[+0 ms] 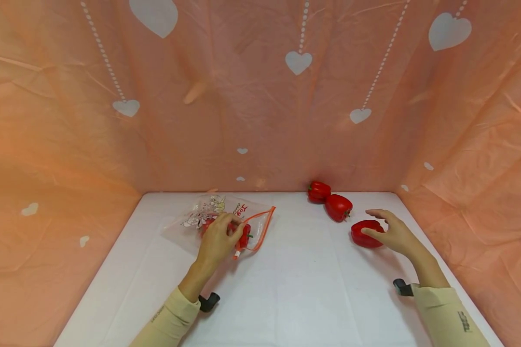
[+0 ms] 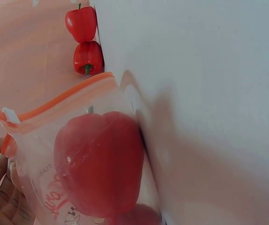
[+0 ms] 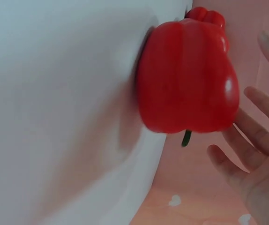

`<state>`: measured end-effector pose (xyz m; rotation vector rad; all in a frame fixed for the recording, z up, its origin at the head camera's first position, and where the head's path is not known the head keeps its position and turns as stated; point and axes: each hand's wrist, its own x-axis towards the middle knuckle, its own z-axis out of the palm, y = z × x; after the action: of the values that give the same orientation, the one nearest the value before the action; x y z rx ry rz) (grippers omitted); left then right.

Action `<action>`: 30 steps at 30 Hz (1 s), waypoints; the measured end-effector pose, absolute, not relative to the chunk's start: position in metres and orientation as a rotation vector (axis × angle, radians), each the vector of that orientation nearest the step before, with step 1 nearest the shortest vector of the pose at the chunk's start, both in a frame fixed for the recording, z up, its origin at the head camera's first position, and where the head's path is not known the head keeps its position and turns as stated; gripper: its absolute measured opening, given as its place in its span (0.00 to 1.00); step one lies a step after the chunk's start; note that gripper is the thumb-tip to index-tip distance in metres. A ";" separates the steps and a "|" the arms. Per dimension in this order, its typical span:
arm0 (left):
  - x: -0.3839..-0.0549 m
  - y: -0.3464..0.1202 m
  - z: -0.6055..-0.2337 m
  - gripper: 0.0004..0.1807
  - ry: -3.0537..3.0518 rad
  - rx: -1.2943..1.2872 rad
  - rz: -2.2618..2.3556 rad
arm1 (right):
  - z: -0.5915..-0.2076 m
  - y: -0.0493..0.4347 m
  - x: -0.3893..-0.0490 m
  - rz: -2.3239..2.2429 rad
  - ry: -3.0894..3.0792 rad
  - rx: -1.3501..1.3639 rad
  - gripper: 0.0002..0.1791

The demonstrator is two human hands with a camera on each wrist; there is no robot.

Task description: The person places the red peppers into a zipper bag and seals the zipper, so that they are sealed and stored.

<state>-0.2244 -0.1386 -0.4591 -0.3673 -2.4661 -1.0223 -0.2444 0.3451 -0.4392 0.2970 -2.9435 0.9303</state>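
A clear plastic zip bag (image 1: 180, 229) with an orange zip edge (image 2: 64, 97) lies on the left of the table. Inside it is a red bell pepper (image 2: 99, 164), and part of another red shape (image 2: 137, 216) shows behind. My left hand (image 1: 217, 241) pinches the bag's rim by its orange strip, between thumb and fingers. Over at the right, a single red bell pepper (image 3: 186, 79) rests on the table, its green stem visible in the right wrist view. My right hand (image 1: 397, 235) is beside this pepper, fingers spread and apart from thumb, not gripping it.
Two more red bell peppers, one at the back edge (image 1: 319, 192) and one just in front (image 1: 338, 207), sit close together. A white cloth covers the table (image 1: 295, 289). Orange curtain (image 1: 260, 120) with white hearts encloses the back and both sides.
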 end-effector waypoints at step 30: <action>-0.224 -0.139 -0.458 0.04 -2.490 -0.363 -1.021 | -0.461 0.376 -0.245 1.205 -3.089 0.241 0.48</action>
<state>-0.2237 -0.1394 -0.4583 -0.3628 -2.4904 -1.0211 -0.2449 0.3756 -0.4606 0.2409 -3.0895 1.2055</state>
